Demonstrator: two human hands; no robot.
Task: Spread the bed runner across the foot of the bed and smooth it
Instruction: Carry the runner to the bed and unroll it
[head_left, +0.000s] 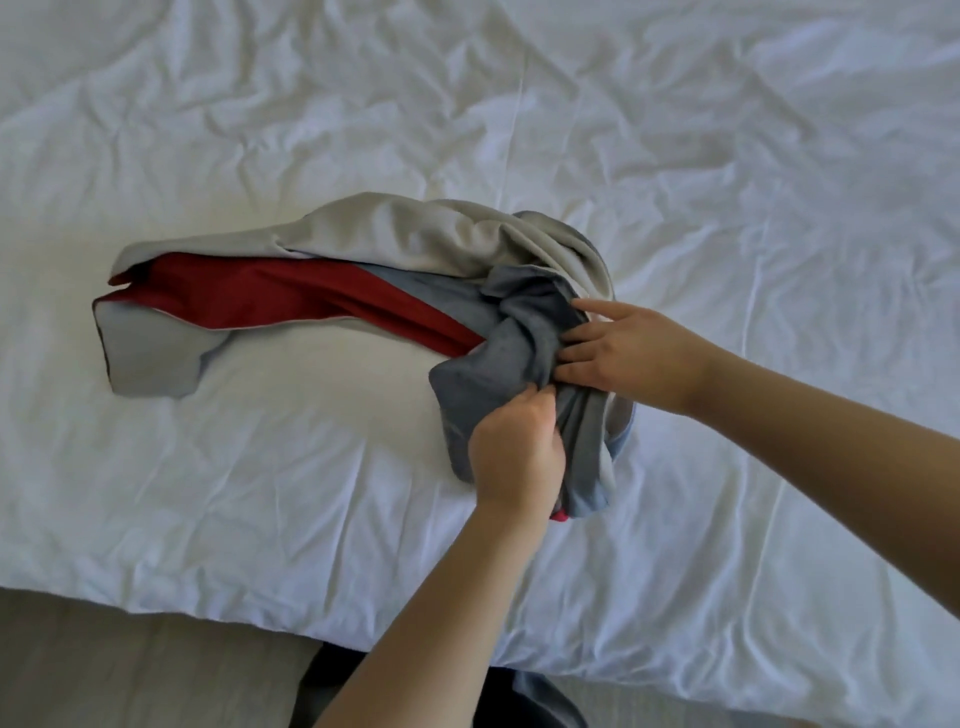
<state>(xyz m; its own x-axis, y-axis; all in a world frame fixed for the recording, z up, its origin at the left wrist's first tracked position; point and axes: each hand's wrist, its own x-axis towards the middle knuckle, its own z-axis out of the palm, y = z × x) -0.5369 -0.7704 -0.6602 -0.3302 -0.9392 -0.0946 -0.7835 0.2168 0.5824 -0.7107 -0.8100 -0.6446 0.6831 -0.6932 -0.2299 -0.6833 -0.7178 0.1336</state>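
Because the runner (291, 296) lies bunched and twisted on the bed (311, 493), with one end trailing off to the left and slightly far, its long axis already runs roughly along the bed's near edge. The tangled end sits right at the hands, near the middle of the scene.

The left hand (514, 452) is nearer the bed's edge. It is curled tight round a fold of the grey cloth, gripping it from the near side. The right hand (628, 358) comes in from the right, its fingers (597, 309) stretched almost straight, tips pressed into the grey folds. Its thumb is hidden.

All the spread length lies left of both hands, and nothing of the runner reaches the right part of the bed. I judge that the next move must free the knot and carry this end rightward, away from the left end. The right hand is better placed to draw it out while the left holds or feeds the cloth.
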